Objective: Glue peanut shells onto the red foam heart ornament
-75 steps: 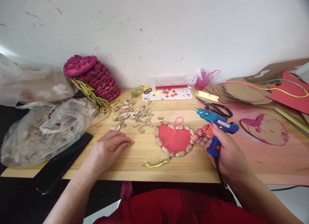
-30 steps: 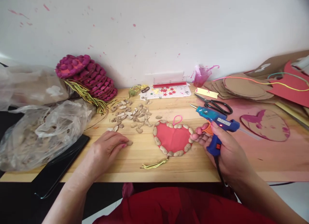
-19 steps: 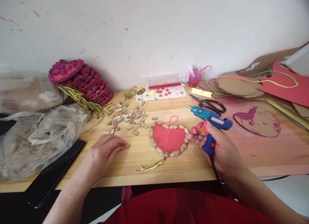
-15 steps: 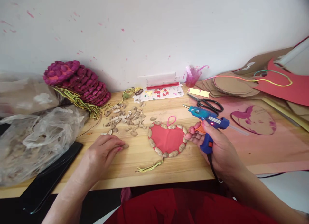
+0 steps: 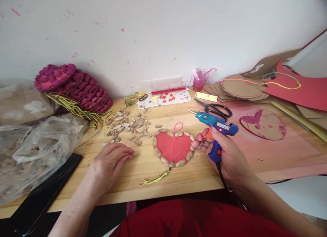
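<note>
My right hand grips a blue hot glue gun, its nozzle pointing left and up over the wooden table. Just left of that hand lies a red heart edged with peanut shells, with a pink loop on top and a yellow tassel below. My left hand rests palm down on the table, fingers curled over a single peanut shell at the fingertips. A scatter of peanut shells lies behind it.
Plastic bags of shells and a black tray sit at the left. A stack of magenta shell hearts leans on the wall. Scissors, a star sticker sheet, a pink cup, cardboard cut-outs and a painted cardboard heart lie right.
The view has swung to the right and tilted, so everything sits further left in the picture. Both hands keep the same places relative to the heart and the shells.
</note>
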Tool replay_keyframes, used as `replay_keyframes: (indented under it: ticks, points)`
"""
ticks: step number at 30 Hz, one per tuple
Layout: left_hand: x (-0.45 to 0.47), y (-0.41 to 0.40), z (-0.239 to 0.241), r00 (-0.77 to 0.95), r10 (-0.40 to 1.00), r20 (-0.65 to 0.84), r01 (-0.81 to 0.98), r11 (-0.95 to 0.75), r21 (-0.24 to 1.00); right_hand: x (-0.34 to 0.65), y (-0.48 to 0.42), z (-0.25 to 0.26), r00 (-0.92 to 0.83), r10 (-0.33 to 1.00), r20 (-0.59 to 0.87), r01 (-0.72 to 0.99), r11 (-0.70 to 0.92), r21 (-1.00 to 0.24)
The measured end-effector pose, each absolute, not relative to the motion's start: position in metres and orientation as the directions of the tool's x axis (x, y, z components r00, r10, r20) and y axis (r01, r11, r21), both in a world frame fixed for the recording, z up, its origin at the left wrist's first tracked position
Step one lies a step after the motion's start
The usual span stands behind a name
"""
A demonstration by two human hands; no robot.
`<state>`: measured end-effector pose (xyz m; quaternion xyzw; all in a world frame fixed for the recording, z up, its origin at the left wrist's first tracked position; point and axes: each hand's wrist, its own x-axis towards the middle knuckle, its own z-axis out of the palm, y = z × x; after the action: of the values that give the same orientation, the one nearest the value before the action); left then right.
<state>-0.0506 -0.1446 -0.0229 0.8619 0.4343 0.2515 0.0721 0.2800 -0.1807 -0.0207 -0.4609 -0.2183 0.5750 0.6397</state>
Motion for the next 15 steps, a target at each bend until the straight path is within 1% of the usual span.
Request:
replay_keyframes:
  ticks: [4,11,15]
  points:
    - [-0.040,-0.144,-0.016,0.501,0.793,0.346,0.692,-0.607,0.390,0.279,-0.181,-0.020,0.258,0.937,-0.236,-0.518,-0.072,-0.852]
    - [-0.002,-0.135,-0.006,0.516,0.809,0.283,0.579,-0.572,0.581,0.276,-0.186,-0.018,0.407,0.908,-0.100,-0.397,0.078,-0.914]
    - [0.014,-0.126,-0.009,0.534,0.811,0.240,0.537,-0.544,0.645,0.277,-0.186,-0.021,0.376,0.925,-0.059,-0.361,0.088,-0.928]
